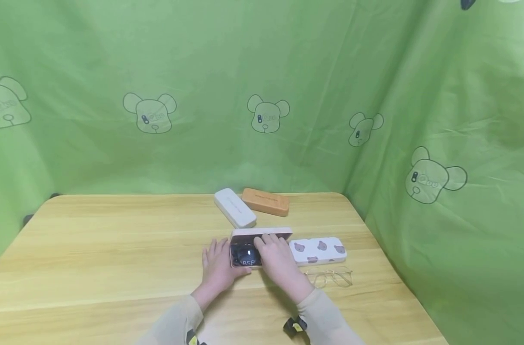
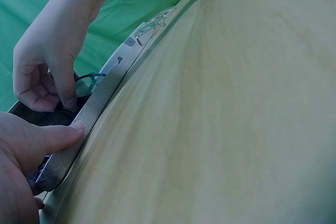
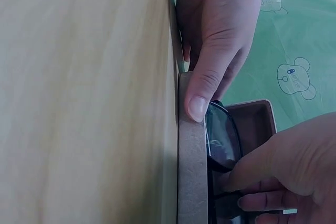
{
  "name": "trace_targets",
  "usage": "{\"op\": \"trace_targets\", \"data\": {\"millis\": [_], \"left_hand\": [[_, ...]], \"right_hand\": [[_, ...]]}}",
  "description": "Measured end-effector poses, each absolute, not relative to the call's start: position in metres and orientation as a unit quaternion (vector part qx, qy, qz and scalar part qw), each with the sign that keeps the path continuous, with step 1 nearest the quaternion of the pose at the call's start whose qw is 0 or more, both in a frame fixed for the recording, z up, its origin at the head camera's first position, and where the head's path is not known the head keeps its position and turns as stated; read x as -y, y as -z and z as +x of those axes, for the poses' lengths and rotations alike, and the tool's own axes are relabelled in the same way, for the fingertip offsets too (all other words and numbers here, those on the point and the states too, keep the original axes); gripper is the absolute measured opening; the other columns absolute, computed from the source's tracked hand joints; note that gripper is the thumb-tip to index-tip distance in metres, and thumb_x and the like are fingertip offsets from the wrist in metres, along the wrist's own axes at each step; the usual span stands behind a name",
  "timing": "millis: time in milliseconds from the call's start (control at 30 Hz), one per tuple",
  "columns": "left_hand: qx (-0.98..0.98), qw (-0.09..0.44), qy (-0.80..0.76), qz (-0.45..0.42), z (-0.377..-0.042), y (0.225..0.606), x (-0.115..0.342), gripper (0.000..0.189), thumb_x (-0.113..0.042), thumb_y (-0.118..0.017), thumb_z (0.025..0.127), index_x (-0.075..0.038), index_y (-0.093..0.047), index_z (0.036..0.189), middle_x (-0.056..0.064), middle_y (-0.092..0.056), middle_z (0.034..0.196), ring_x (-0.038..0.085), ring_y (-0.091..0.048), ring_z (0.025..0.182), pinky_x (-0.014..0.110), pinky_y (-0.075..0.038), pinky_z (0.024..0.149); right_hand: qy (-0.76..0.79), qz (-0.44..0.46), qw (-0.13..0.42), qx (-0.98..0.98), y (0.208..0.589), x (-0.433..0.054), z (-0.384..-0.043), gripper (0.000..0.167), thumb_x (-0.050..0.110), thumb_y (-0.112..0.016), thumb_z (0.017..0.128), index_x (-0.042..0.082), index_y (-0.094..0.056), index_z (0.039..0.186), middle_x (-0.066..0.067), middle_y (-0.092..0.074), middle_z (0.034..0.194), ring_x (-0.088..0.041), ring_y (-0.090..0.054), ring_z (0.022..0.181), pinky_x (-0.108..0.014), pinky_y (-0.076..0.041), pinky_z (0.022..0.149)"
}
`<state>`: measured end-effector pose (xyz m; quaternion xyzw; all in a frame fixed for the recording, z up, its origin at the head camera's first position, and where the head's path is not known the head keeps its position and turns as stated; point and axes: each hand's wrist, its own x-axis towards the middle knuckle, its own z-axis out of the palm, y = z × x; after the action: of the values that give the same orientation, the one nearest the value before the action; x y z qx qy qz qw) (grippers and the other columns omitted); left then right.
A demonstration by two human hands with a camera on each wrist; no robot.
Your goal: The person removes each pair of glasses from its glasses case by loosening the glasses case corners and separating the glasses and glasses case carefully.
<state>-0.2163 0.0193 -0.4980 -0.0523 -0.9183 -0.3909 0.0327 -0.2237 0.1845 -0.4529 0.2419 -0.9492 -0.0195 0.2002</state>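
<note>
From my station I saw the left hand (image 1: 219, 267) gripping the open case (image 3: 192, 182); inside it sat the dark glasses (image 3: 220, 136), pinched by the right hand (image 1: 280, 261) (lid (image 1: 262, 231) not yet closed). Right of the case, wire glasses (image 1: 329, 273) lay uncased.

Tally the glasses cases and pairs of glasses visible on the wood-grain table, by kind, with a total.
Closed oblong cases: 3 (plain white case, orange-brown case, white case with brown bear prints)
Open oblong cases: 1 (pale case with dark interior)
Pairs of glasses: 2 (thin gold-framed glasses, black-framed glasses inside the open case)
Total: 6
</note>
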Motion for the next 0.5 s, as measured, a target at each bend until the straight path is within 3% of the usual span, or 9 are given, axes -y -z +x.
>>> {"op": "trace_targets", "data": {"millis": [500], "left_hand": [[0.916, 0.034, 0.396, -0.050, -0.2148, 0.4964, -0.0197, 0.100, -0.042, -0.087, 0.064, 0.003, -0.043, 0.141, 0.022, -0.043, 0.148, 0.047, -0.024, 0.144, 0.068, -0.007, 0.118]], "right_hand": [[0.027, 0.239, 0.234, 0.942, 0.4532, -0.1845, -0.2250, 0.022, 0.001, -0.070, 0.073, 0.012, -0.062, 0.090, -0.004, -0.067, 0.086, -0.021, -0.060, 0.082, -0.031, -0.046, 0.065]]}}
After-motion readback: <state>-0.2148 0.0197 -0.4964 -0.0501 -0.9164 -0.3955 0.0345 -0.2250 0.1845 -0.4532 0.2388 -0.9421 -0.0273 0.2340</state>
